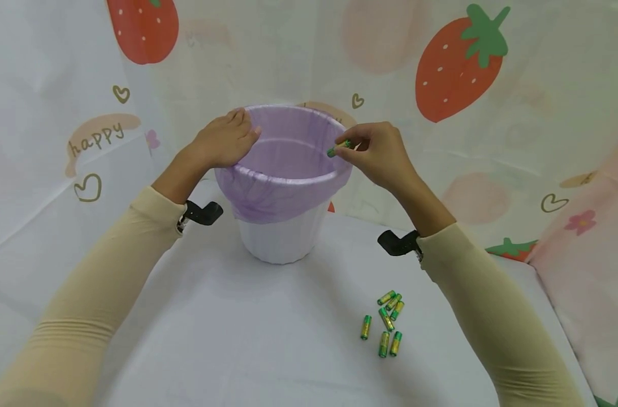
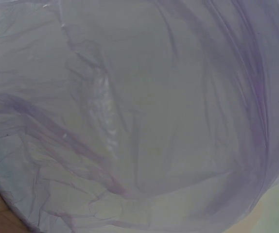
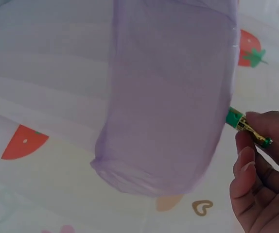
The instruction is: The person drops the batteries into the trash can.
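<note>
A white trash bin [image 1: 283, 243] stands upright, lined with a translucent purple bag [image 1: 273, 203] folded over its rim. At the bin's left rim, my left hand [image 1: 224, 138] holds the edge with its thumb toward the inside; its fingertips are hidden. Only a sliver of that hand shows in the left wrist view, beside the bag's interior [image 2: 144, 121]. My right hand [image 1: 382, 152] pinches a green and gold battery [image 1: 331, 152] between thumb and fingers at the bin's right rim. In the right wrist view the battery [image 3: 234, 118] reaches behind the bag's edge.
Several green and gold batteries [image 1: 387, 319] lie loosely grouped on the white surface [image 1: 227, 339], front right of the bin. A cloth with strawberry prints [image 1: 461, 68] hangs close behind the bin. A pink printed fabric [image 1: 593, 271] borders the right side.
</note>
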The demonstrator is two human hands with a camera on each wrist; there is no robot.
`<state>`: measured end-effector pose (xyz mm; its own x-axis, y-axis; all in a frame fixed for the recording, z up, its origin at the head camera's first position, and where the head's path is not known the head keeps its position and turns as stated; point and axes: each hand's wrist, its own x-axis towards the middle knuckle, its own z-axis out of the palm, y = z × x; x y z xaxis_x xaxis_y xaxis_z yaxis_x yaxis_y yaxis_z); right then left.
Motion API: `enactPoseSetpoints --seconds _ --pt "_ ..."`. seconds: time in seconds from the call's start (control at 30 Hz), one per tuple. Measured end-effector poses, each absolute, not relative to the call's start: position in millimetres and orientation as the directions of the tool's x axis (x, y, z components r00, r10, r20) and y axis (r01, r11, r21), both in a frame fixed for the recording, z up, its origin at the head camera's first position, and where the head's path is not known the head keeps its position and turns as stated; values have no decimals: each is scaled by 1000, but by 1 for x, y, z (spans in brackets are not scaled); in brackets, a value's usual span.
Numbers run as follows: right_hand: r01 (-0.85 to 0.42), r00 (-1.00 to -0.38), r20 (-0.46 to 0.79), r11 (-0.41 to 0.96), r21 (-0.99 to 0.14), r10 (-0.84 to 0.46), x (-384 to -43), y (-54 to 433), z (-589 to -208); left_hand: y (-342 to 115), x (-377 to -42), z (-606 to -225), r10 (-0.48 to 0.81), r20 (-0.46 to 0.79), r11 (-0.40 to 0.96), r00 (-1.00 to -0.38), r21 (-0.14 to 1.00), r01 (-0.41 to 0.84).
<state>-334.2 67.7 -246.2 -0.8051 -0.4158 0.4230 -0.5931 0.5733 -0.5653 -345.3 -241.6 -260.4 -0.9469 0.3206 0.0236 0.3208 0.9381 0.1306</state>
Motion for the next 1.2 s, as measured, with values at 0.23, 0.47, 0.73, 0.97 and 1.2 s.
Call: enactPoseSetpoints --seconds 0.23,0.47,0.73,0.97,1.2 --pt "-577 -817 377 613 -540 -437 -342 56 -248 -242 -345 -260 319 20 939 -948 126 319" --pt "-552 -833 329 629 -547 -444 -348 49 -251 -242 -345 -260 315 15 939 -949 139 314" --pt "-555 -831 326 631 -542 -451 -348 49 -253 -241 -346 -261 321 19 938 -947 132 321" --pt "-554 -832 325 627 -548 -450 -349 50 -255 -240 -345 -260 316 14 938 -949 142 315" --pt "-570 -821 363 609 -552 -441 -342 57 -260 -239 -344 -260 313 18 939 -949 146 312"
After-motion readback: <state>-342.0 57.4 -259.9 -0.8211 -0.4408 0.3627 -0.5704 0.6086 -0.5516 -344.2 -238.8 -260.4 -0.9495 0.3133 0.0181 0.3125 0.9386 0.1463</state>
